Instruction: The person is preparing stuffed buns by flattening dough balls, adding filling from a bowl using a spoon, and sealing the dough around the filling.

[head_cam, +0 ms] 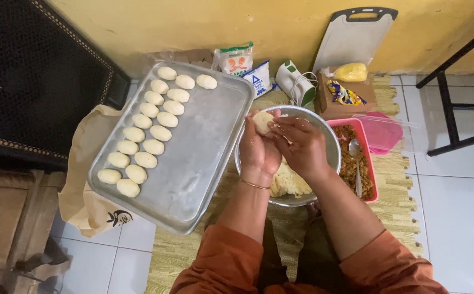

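Far left: brown paper bag (81, 179) on the tiled floor, partly under the metal tray (204, 141). On the tray's left half, pale oval dough pieces (150, 128) in two uneven rows running from the near corner to the far edge; the right half is bare metal.

Centre: your left hand (259, 147) is cupped, palm up, fingers closed loosely around a dough ball (262, 121) resting at the fingertips. Thin bangle on that wrist. Your right hand (302, 144) lies against the left, fingers curled over the ball's side; it pinches the dough. Both hands are above the steel bowl (332, 152), which holds a mass of pale dough (289, 182) at its near side.

Right: pink rectangular container (372, 163) touching the bowl, holding brown crumbly filling (351, 158) with a spoon (355, 163) lying in it. A clear lid (392, 133) sits just behind it.
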